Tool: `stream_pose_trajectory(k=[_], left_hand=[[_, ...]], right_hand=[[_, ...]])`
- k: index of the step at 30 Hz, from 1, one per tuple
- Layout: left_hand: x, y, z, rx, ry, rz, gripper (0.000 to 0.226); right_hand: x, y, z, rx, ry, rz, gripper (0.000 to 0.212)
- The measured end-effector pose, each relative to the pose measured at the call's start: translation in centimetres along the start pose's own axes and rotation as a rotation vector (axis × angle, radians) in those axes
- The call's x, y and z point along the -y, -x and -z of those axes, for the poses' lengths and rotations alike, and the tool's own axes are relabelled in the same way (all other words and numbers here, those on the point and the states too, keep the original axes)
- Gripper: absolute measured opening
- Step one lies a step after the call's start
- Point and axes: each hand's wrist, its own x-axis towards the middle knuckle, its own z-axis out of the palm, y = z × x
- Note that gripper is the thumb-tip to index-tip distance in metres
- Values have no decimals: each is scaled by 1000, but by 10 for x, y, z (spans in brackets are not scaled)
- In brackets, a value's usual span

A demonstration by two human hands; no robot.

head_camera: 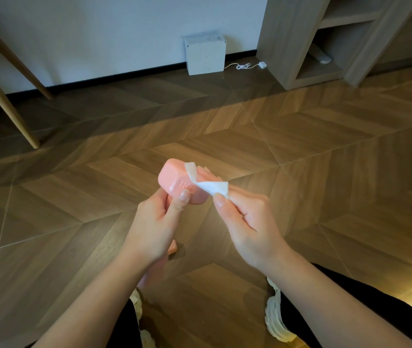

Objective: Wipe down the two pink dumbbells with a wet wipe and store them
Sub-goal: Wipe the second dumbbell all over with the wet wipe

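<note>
Head view shows the left hand (154,224) wrapped round the handle of a pink dumbbell (174,177), thumb pressed up against its upper head, holding it in the air above the floor. The right hand (247,222) pinches a white wet wipe (212,187) between thumb and fingers and lays it against the right side of that same head, so both hands meet at the dumbbell. The job looks to be in its early or middle part: one head is being wiped, the handle sits covered by the gripping hand, and nothing has been stored. A blurred pink shape (172,247) shows just below the dumbbell, under the left wrist; whether it is this dumbbell's lower head or the second dumbbell cannot be told. Below the dumbbell, a pale shoe (275,315) and dark trouser legs suggest a crouch over the herringbone wooden floor (300,151). Well beyond the dumbbell, a white box (205,55) stands against the wall, with a white cable (243,66) just to its right. Beyond and right of the dumbbell is an open wooden shelving unit (287,41), a likely storage spot; far to the dumbbell's left are slanted wooden furniture legs (6,104). Nothing lies between the dumbbell and the shelving.
</note>
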Motion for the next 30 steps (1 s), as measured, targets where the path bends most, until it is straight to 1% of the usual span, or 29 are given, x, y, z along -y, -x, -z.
stream_pose_trajectory(k=[2,3,5,7,10,14,17,22,25,29,30], left_hand=[[0,0,0,5,-23,-9,64],[-1,0,-1,16,-48,-21,61],[0,0,-2,35,-89,-42,60],[1,1,-3,40,-99,-33,61],[2,0,-2,64,-100,-33,61],[0,0,-5,116,-164,-78,62],[0,0,-4,113,-120,-61,64],[2,2,-1,169,-189,-142,75],[2,3,0,174,-160,-133,81],[0,3,4,182,-153,-142,77],[0,3,4,182,-153,-141,77]], right_hand=[[0,0,0,27,-27,42,29],[-2,-3,0,29,-25,26,34],[-2,-10,1,41,-24,-19,35],[-3,-6,3,34,-52,-32,33],[-5,0,4,40,-46,-16,36],[-3,-12,5,67,-50,-91,34],[-7,-4,6,86,-62,-82,36],[-6,-14,8,82,-91,-198,36],[-8,-8,8,107,-120,-168,35],[-11,-14,7,67,-106,-260,40],[-11,-15,7,70,-99,-255,40]])
